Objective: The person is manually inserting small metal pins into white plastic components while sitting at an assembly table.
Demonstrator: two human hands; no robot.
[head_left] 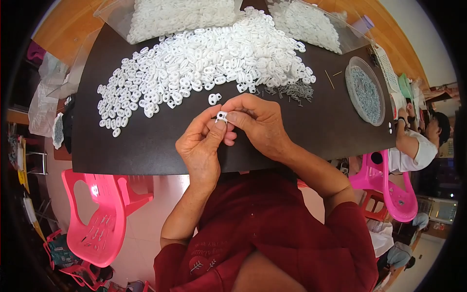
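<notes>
Above the near part of the dark table, my left hand (pixel 200 141) and my right hand (pixel 262 124) meet, both closed in a pinch. Between their thumbs and fingertips is a small white plastic piece (pixel 222 116) with a dark round hole; my fingers cover part of it. Just beyond my fingertips lies another white piece (pixel 214 99), apart from the rest. A large heap of white oval two-hole pieces (pixel 194 58) spreads over the far side of the table. Right of the heap's near edge is a small pile of thin grey pins or screws (pixel 296 91).
Clear bins of white parts (pixel 182 17) (pixel 306 24) stand at the back. A round clear tub (pixel 349 80) of grey pins sits at the right, near two thin sticks (pixel 330 79). Pink chairs (pixel 104 219) (pixel 399 199) flank the table. Another person (pixel 416 151) is at the far right.
</notes>
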